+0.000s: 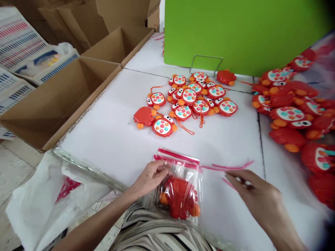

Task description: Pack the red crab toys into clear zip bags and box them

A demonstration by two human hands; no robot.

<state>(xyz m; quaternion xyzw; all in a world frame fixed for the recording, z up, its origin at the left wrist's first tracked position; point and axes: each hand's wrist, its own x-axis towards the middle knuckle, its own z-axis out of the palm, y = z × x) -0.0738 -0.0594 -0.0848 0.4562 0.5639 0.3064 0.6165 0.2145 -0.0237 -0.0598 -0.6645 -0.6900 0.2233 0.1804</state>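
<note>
A red crab-shaped toy (180,197) with orange claws lies face down inside a clear plastic bag (198,181) at the table's near edge. Pink bands run across the top of the bag. My left hand (151,176) is closed in a pinch on the bag's upper left part. To the right, my right hand (258,198) has its fingers closed on a thin pink strip (225,168), which stretches left toward the bag's top edge. Motion blurs that hand somewhat.
Several crab toys (190,96) lie in a group on the white table (110,139). A larger heap of them (290,113) sits at right. Behind stands a green board (235,35). Open cardboard boxes (65,94) line the left side; a white plastic bag (39,202) hangs below.
</note>
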